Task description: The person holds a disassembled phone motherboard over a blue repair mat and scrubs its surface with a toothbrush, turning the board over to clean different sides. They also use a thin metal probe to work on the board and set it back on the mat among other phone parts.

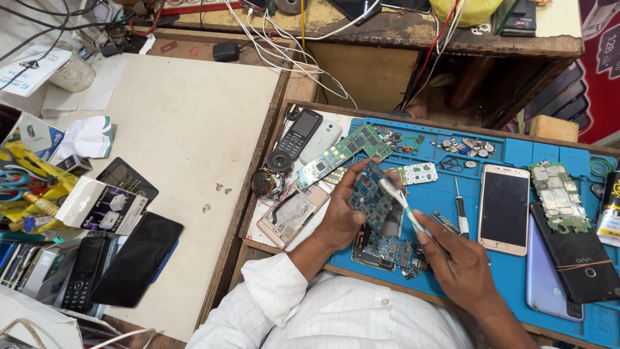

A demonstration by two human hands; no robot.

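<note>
Board: blue-green phone circuit board (376,201), flat, thin, densely populated; held tilted above the blue silicone repair mat (516,274), over a second loose board (394,249)
Left hand: left hand (342,216) grips the board, thumb on the near side, fingers (361,169) curled over its far edge
Right hand: right hand (455,265) pinches a white-handled brush with pale bristles (402,201); fingers narrow around the handle, bristle end on the board face
Technique: judgement — light short strokes, edge support only, keep bristles off loose shields and connectors
Mat, right: gold-white smartphone face up (504,208), small screwdriver (460,216) beside it, black phone with rubber band (575,255)
Mat, left: opened gold phone shell (292,213), glossy
Farther: long green board (342,154), black keypad phone (298,134), tray of small metal parts (468,147)
Table: worn wooden table (187,142), matte pale top, boxes and handsets at its left edge
</note>
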